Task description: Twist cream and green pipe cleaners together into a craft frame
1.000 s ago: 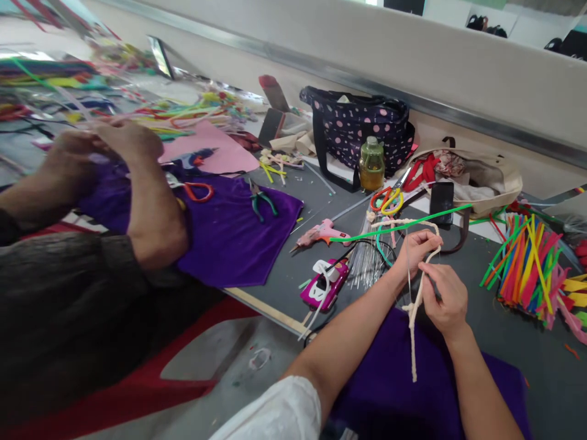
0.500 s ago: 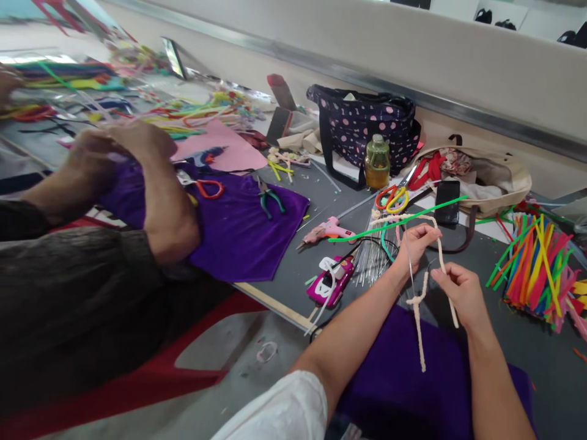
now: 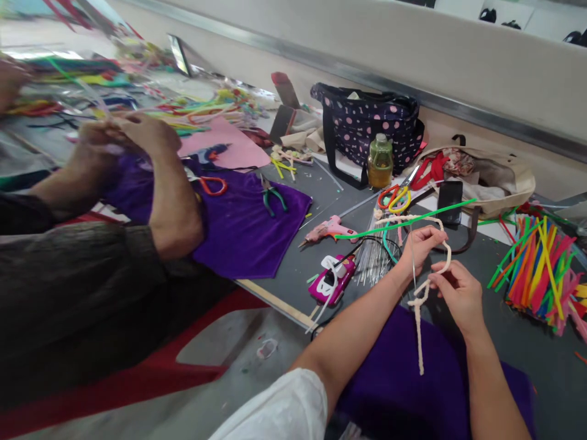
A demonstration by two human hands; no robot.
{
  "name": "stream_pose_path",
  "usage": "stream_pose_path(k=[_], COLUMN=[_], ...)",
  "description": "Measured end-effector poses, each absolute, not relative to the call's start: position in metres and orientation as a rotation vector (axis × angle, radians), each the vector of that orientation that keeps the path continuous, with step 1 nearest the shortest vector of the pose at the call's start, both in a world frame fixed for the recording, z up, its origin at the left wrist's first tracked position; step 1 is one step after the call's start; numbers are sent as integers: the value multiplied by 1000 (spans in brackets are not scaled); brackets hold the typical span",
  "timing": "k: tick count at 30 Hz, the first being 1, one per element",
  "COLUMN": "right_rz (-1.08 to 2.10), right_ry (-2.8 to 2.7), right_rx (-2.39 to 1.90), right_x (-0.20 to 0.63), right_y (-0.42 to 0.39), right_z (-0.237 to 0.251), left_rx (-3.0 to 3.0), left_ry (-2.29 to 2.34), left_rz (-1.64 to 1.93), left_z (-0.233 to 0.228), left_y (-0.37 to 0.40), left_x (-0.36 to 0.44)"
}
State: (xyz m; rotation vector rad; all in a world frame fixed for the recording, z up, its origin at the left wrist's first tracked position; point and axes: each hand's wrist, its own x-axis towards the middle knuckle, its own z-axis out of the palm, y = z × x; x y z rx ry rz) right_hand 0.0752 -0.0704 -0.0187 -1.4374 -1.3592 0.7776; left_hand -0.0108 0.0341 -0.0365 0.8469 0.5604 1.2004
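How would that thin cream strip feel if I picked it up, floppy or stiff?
The cream strip probably bends easily, since it curves between the left hand and right hand. It may hold its shape, because it makes a corner above the left hand. It looks thin, so it's likely light.

Both hands (image 3: 420, 248) (image 3: 459, 293) pinched, close together

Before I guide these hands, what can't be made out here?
All in the head view:
Cream fuzzy stem: the pinched parts are hidden by the left hand and right hand.
Near purple cloth: partly covered by the forearms, cut off by the bottom edge.
Co-worker's hands: blur obscures what they hold.
Spotted bag: its sides hide most contents.
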Motion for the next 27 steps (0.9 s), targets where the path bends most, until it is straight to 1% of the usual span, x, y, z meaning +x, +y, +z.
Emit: stream_pose_path(k=[4, 7, 10, 15, 19, 27], right_rz=[463, 281, 211, 363, 546, 1040], right_ry=[-1472, -1395, -1276, -1345, -1207, -1001], right_rx=[-1543, -1538, -1533, -1594, -1562, -1390], right_x=[71, 69, 68, 67, 64, 50], right_y=[-73, -75, -76, -73, -68, -66], right_z=[-21, -19, -18, -22, -27, -26], left_rx=[843, 853, 897, 891, 894, 995], left_ry=[563, 545, 528, 536, 521, 512], left_rz=[1208, 1203, 1191, 1194, 1199, 1188], left_z=[-35, -33, -32, -34, -35, -31], left_y=[34, 32, 31, 32, 33, 32], left_x=[-11, -11, -10, -11, -13, -17])
